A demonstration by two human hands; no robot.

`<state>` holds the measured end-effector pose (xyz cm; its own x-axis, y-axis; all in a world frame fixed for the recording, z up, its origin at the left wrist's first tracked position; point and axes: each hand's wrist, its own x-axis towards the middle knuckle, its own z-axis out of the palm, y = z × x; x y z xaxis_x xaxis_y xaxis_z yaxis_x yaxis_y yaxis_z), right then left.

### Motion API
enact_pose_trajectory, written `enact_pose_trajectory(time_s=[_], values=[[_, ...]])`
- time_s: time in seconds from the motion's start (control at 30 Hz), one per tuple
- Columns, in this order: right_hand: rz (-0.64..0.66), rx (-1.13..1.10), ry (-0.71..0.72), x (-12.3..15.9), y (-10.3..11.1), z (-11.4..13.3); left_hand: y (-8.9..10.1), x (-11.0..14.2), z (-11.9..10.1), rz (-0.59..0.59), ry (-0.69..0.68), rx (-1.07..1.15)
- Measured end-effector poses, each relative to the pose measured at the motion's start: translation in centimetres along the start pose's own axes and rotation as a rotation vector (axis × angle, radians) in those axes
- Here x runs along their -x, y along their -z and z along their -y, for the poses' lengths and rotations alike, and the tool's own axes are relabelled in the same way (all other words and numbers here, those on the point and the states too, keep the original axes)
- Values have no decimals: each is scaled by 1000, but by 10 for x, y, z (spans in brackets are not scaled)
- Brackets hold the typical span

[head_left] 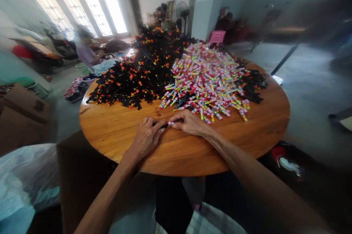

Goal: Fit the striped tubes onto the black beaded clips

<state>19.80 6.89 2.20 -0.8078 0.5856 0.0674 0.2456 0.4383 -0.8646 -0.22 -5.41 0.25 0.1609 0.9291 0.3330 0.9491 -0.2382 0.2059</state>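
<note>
My left hand (147,133) rests low over the near part of the round wooden table (121,124), its fingers closed on a small black plastic piece (164,126) that is mostly hidden. In the fingertips of my right hand (191,122) is a small pink-labelled tube (171,123), its end against or very close to the black piece. Just beyond my right hand lies a large heap of pink-and-white tubes (203,73) with coloured ends. A taller pile of black plastic pieces (143,69) with orange and yellow tips, looking like toy guns, spreads behind and to the left.
More black pieces (253,82) lie at the table's right. Cardboard boxes (24,111) and a plastic bag (33,171) stand at the left. Another person (86,49) sits beyond the table on the left. A pink stool (217,37) and a fan (182,10) are behind.
</note>
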Motion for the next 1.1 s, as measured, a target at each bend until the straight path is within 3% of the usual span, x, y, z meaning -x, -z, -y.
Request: enact_pose_trajectory(time_s=[0.33, 0.57, 0.73, 0.83, 0.97, 1.03, 1.1], values=[[51, -2, 77, 3, 1, 2, 1, -1, -2, 23, 0, -53], [68, -5, 104, 6, -1, 9, 0, -2, 1, 63, -88, -210], [99, -35, 150, 11, -7, 20, 20, 6, 0, 67, -82, -247], [72, 106, 157, 5, -7, 23, 45, 48, 14, -43, 115, -251], [-128, 683, 307, -27, -4, 17, 79, 149, 59, -167, 683, -244], [-130, 899, 341, -50, -3, 11, 89, 193, 83, -12, 943, -243], [-104, 991, 339, -70, -4, 3, 92, 211, 100, 90, 1016, -256]])
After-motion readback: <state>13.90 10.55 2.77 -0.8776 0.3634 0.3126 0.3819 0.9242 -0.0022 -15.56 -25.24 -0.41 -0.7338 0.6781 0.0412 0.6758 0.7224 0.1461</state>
